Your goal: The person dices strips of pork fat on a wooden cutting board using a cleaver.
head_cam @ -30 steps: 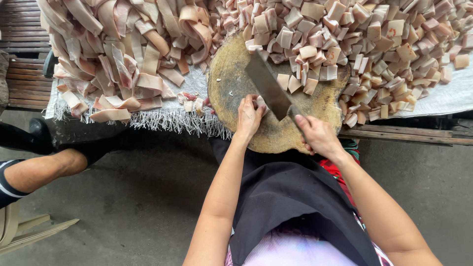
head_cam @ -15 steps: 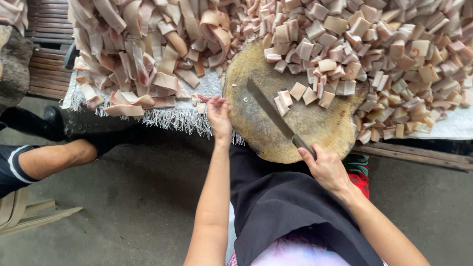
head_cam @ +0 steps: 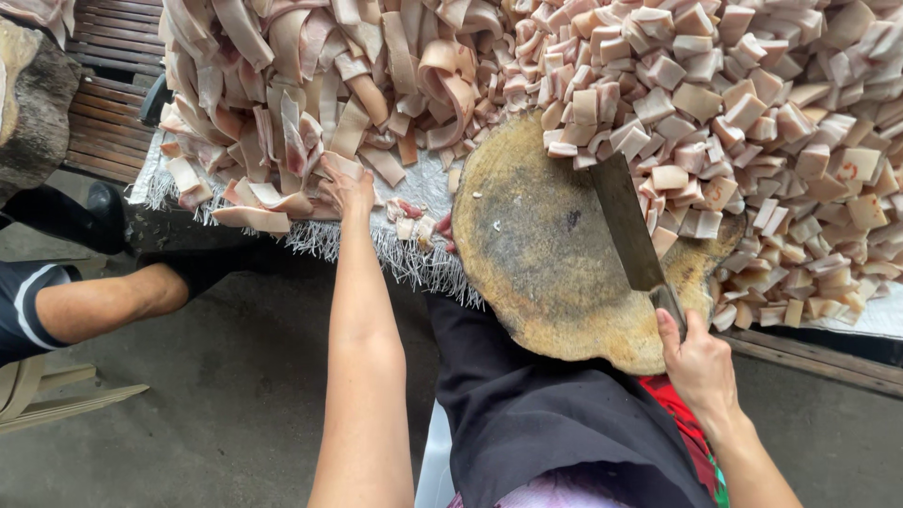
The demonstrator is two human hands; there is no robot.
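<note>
Pale strips [head_cam: 282, 141] at the mat's left edge are grasped by the left hand [head_cam: 346, 188]; the cleaver [head_cam: 625, 226], gripped by the right hand [head_cam: 698, 362], is best kept flat.

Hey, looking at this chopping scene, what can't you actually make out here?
- Head view: the cleaver handle is hidden inside the right hand.
- The left hand fingertips are buried in the long strips, so what it grips is unclear.
- The cut pieces pile is cut off by the top and right edges.
- The block near rim is covered by the dark apron.
- Another person's leg is cut off at the left edge.
</note>
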